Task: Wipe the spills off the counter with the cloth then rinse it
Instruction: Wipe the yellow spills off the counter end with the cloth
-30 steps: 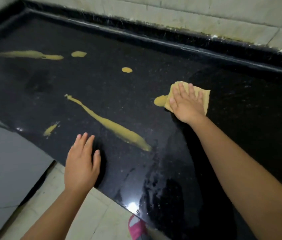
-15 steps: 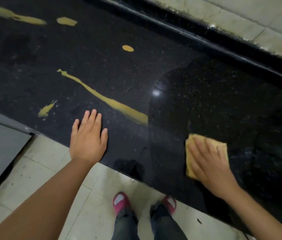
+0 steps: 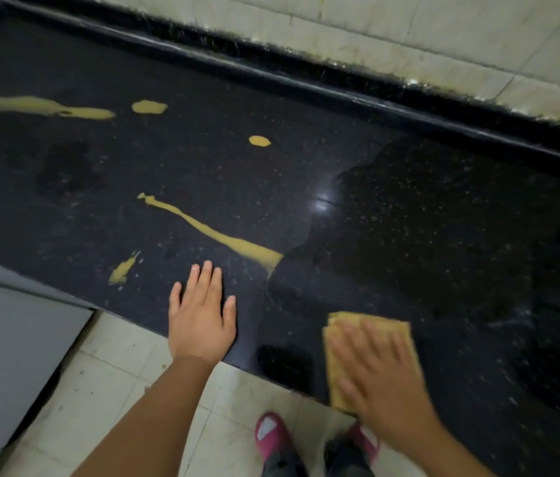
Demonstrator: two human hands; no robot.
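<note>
I had dragged the cloth (image 3: 368,325) back from mid-tabletop (image 3: 443,235) to its front edge, right hand (image 3: 378,376) flat on it, clearing one blob; left hand (image 3: 202,315) stayed flat, empty. The long streak (image 3: 223,237) and others remained, rinsing not due.

A home kitchen: a black speckled stone counter (image 3: 409,218) with a raised far lip meets a tiled wall (image 3: 409,32) above a tiled floor (image 3: 127,373).

no readable text anywhere
</note>
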